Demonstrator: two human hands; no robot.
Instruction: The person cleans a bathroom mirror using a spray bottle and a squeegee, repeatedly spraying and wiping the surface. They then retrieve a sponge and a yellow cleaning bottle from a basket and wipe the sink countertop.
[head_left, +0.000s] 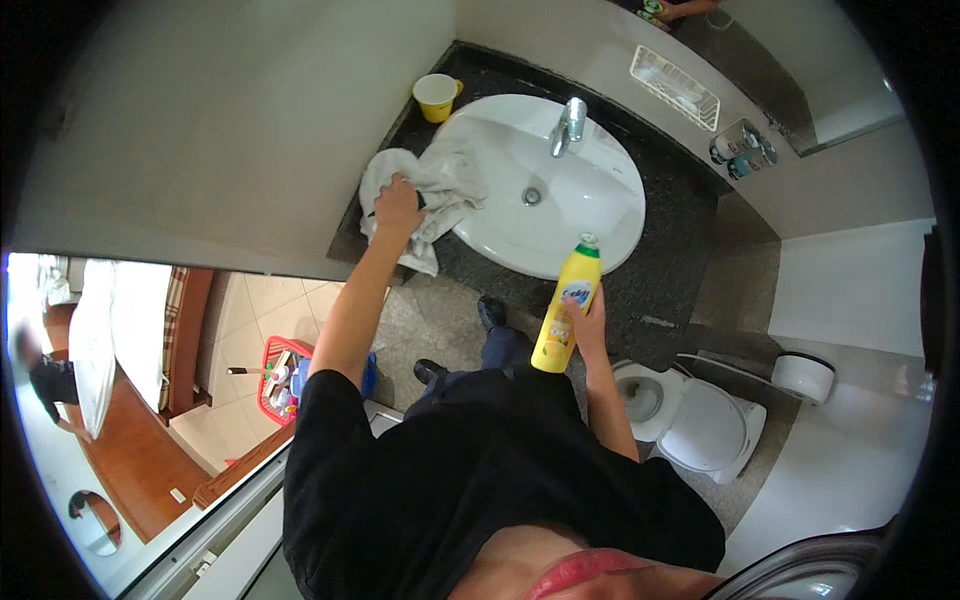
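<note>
My left hand (399, 207) rests on a crumpled white cloth (450, 176) at the left rim of the washbasin, its fingers closed around something dark green, mostly hidden. My right hand (589, 322) grips a yellow plastic cleaner bottle (568, 311) near its middle, tilted, its green neck pointing towards the basin. The oval white ceramic washbasin (495, 240) is set in a black stone counter (675, 225). A chrome faucet (571, 124) stands at its back edge, and a metal drain plug (531, 196) sits in the bowl.
A yellow and white mug (436, 97) stands behind the cloth. On the wall hang a white wire basket (675, 86) and two glass holders (742, 146). A toilet (705, 424) is at the right. Beyond the doorway are a red basket (274, 382) of supplies and another person (52, 379) beside a bed.
</note>
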